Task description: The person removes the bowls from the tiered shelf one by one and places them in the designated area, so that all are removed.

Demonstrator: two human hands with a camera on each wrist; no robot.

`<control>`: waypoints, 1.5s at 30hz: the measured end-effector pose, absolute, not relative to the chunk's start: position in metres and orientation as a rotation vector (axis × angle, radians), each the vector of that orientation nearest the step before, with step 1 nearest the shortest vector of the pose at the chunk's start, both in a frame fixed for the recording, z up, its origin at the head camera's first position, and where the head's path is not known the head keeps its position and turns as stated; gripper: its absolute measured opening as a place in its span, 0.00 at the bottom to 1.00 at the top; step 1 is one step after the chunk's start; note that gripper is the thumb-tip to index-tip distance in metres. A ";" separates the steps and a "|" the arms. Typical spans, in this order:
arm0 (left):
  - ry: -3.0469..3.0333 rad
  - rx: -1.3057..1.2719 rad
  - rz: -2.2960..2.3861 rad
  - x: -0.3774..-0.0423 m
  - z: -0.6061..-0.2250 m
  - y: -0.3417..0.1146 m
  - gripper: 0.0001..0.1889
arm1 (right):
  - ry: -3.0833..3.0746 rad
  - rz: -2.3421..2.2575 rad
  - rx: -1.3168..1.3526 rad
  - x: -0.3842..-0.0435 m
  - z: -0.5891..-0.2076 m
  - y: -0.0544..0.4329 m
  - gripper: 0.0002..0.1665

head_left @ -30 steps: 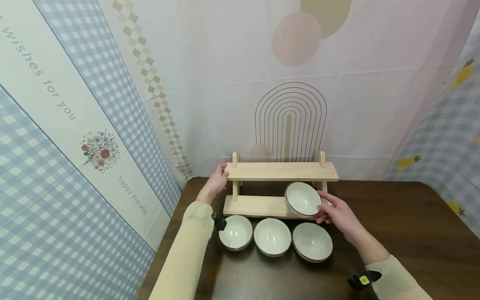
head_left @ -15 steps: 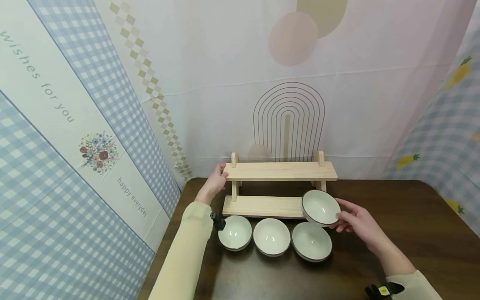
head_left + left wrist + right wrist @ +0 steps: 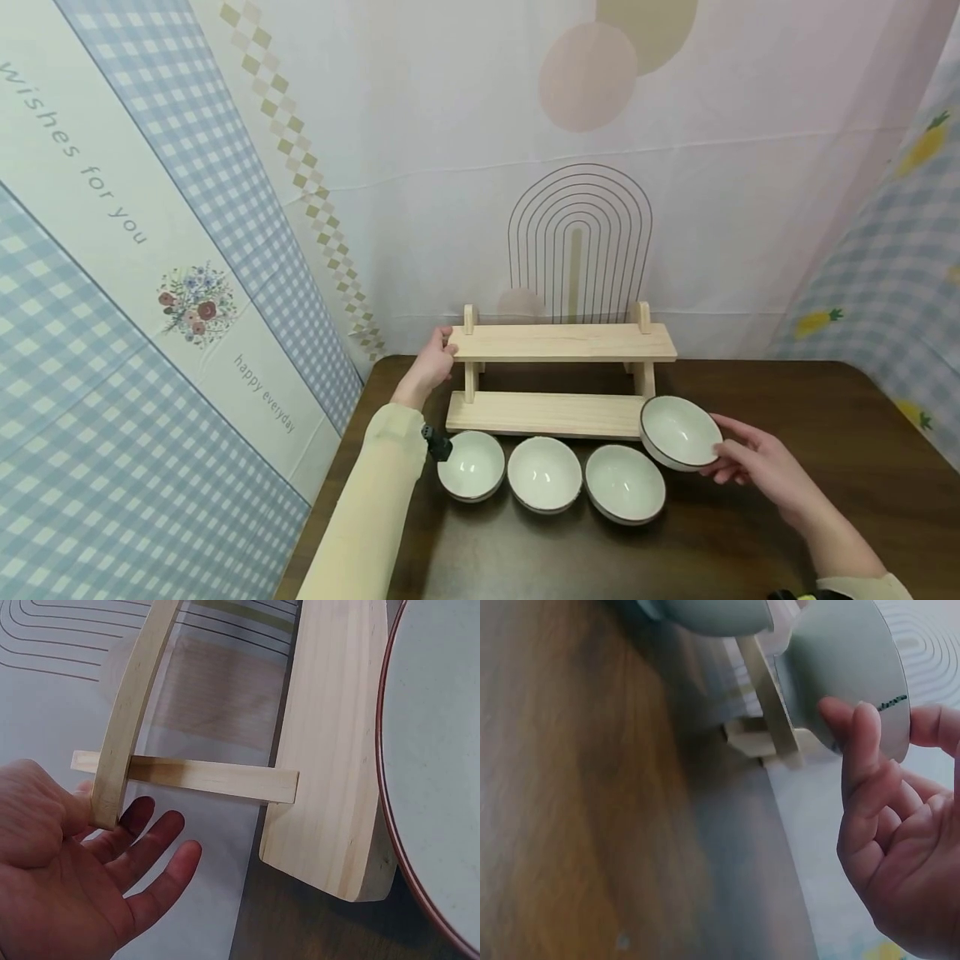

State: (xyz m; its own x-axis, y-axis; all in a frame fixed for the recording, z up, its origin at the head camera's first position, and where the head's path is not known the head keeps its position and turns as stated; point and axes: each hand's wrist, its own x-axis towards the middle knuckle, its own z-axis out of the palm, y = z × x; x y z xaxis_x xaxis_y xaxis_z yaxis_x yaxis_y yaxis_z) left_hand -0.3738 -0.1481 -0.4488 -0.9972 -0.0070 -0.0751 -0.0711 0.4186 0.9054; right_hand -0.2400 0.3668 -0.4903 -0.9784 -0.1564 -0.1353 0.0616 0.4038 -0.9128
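Note:
My right hand (image 3: pixel 757 458) pinches the right side of a pale bowl (image 3: pixel 681 432) with a dark rim, held tilted at the right end of the lower shelf. In the right wrist view, the bowl (image 3: pixel 855 675) shows its underside and a small dark mark, with thumb and fingers on its edge. My left hand (image 3: pixel 431 362) grips the left end of the upper board of a two-tier wooden shelf (image 3: pixel 562 342). The left wrist view shows the thumb and a finger around the board's end (image 3: pixel 112 787), the other fingers spread below it.
Three similar bowls stand in a row in front of the shelf: a left bowl (image 3: pixel 471 467), a middle bowl (image 3: pixel 544 475) and a right bowl (image 3: pixel 625 485). All rest on a dark wooden table (image 3: pixel 795 400). A printed cloth (image 3: pixel 420 250) hangs behind.
My right hand has carried the bowl rightward and toward me, from in front of the lower board to its right end. My left hand stays on the shelf.

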 end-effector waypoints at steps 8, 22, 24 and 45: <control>2.606 -0.068 1.651 -0.376 -0.450 -0.148 0.26 | 2.463 -1.617 -0.034 -0.230 -0.504 0.388 0.38; 2.633 -0.073 1.608 -0.377 -0.449 -0.146 0.25 | 2.424 -1.616 -0.064 -0.213 -0.521 0.421 0.32; 2.636 -0.074 1.604 -0.378 -0.449 -0.146 0.25 | 2.396 -1.606 -0.090 -0.212 -0.522 0.425 0.34; 2.623 -0.081 1.619 -0.378 -0.449 -0.145 0.25 | 2.134 -1.550 -0.275 -0.213 -0.524 0.431 0.33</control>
State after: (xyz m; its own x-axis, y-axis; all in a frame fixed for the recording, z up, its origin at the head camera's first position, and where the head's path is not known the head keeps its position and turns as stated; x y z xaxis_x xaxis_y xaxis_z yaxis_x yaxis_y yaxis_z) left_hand -0.3779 -0.1455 -0.4494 -0.9969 -0.0144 -0.0771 -0.0754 0.4478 0.8909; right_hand -0.2134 0.4313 -0.5242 -0.8623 -0.4321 -0.2640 0.1176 0.3363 -0.9344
